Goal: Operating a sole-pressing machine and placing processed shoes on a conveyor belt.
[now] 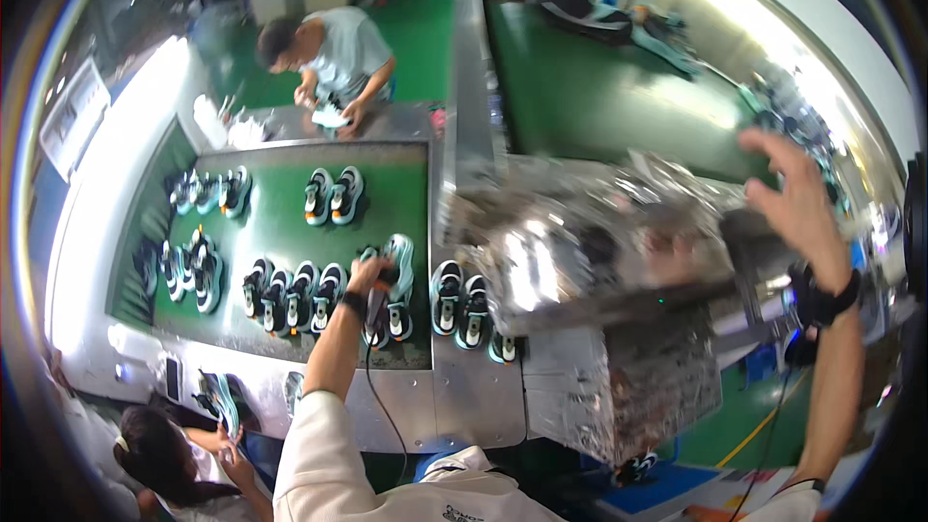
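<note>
My left hand (365, 275) is closed at the right side of the green work surface, wrapped round a handheld tool (375, 317) whose dark cord (385, 408) hangs toward me. The tool's exact kind is hard to make out. Right beside that hand a sneaker with a pale teal sole (401, 256) is tipped up, and another sneaker (399, 317) lies just below it. Off to the right, my right hand (797, 198) is raised with fingers spread, holding nothing. It is slightly blurred, past the end of a foil-covered metal unit (541, 266).
Several black-and-teal sneakers (302, 292) stand in rows on the green belt (280, 169). More sneakers (473, 309) line the metal ledge. Across the belt a co-worker (333, 48) handles a shoe; another person (159, 454) sits at lower left. A second green belt (599, 87) runs behind the unit.
</note>
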{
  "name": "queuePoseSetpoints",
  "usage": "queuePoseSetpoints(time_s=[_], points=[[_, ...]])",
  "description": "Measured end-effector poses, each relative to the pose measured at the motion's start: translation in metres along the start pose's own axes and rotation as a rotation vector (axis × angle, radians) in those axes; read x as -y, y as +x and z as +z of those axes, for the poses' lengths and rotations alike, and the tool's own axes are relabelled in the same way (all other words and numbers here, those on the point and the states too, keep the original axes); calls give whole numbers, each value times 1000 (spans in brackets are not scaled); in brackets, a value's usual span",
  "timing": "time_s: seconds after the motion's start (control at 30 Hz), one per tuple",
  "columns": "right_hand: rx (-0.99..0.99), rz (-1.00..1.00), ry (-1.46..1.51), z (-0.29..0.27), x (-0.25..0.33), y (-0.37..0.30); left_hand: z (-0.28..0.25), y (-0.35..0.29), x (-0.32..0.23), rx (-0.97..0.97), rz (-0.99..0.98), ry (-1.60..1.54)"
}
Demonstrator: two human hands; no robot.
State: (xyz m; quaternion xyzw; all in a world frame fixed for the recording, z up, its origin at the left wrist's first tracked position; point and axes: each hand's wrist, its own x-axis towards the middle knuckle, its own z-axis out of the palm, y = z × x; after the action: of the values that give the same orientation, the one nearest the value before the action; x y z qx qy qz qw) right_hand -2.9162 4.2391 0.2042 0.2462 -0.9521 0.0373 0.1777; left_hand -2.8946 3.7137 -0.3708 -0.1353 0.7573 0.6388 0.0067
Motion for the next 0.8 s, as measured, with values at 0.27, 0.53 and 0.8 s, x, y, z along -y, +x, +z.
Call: queuePoseSetpoints(time_s=[0.27, 0.53, 0.8], points=[[54, -361, -105, 139, 8, 295, 27, 184, -40, -346, -340, -18], [-10, -269, -240, 208, 18, 373, 80, 263, 13, -382, -54, 258], [-31, 114, -78, 148, -120, 259, 139, 84, -52, -285, 180, -233]])
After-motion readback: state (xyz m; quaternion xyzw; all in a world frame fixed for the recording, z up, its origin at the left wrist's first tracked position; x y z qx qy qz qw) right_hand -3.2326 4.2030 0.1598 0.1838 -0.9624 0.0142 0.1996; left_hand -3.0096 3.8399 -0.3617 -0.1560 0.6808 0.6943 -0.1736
